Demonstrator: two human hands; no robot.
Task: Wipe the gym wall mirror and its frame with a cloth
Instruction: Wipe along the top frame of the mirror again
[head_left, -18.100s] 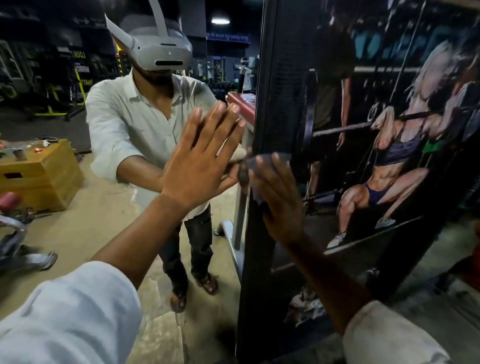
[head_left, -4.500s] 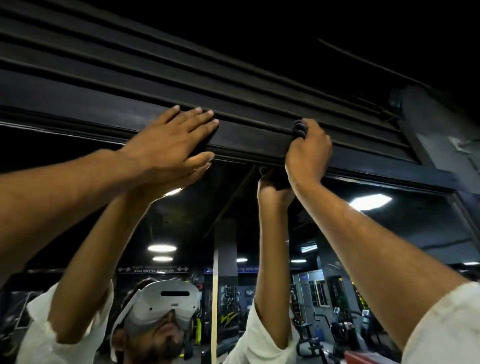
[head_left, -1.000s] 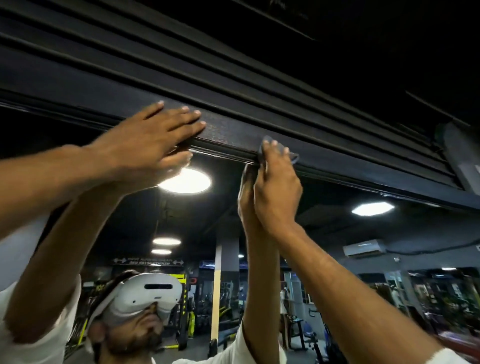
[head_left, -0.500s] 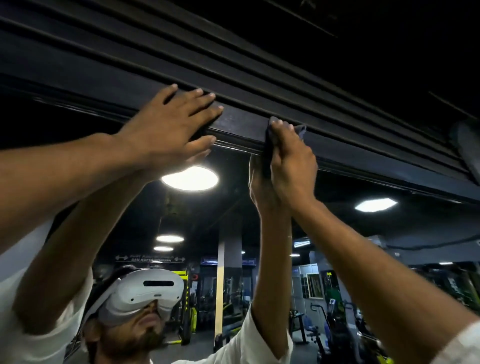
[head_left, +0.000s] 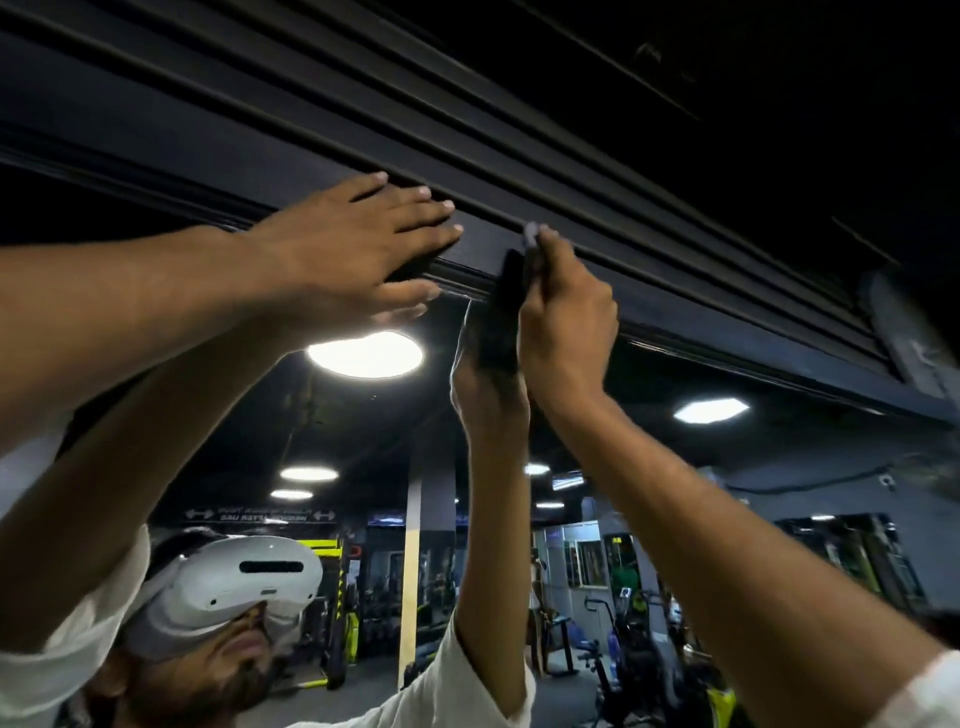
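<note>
I look up at the top of the wall mirror (head_left: 675, 467), where its black ribbed frame (head_left: 260, 135) runs across the view. My left hand (head_left: 353, 249) lies flat on the frame's lower band, fingers straight. My right hand (head_left: 566, 322) grips a dark cloth (head_left: 506, 291) and presses it against the frame's bottom edge just right of the left hand. The cloth is mostly hidden by my fingers and its own reflection. Both raised arms show mirrored in the glass below.
The glass reflects the person wearing a white headset (head_left: 234, 577), round ceiling lights (head_left: 363, 353), a pillar (head_left: 410, 577) and gym machines (head_left: 649, 639). A grey wall corner (head_left: 904, 332) meets the frame at the far right.
My right hand with the cloth has shifted slightly left along the frame's bottom edge, closer to the left hand. The left hand stays flat on the frame.
</note>
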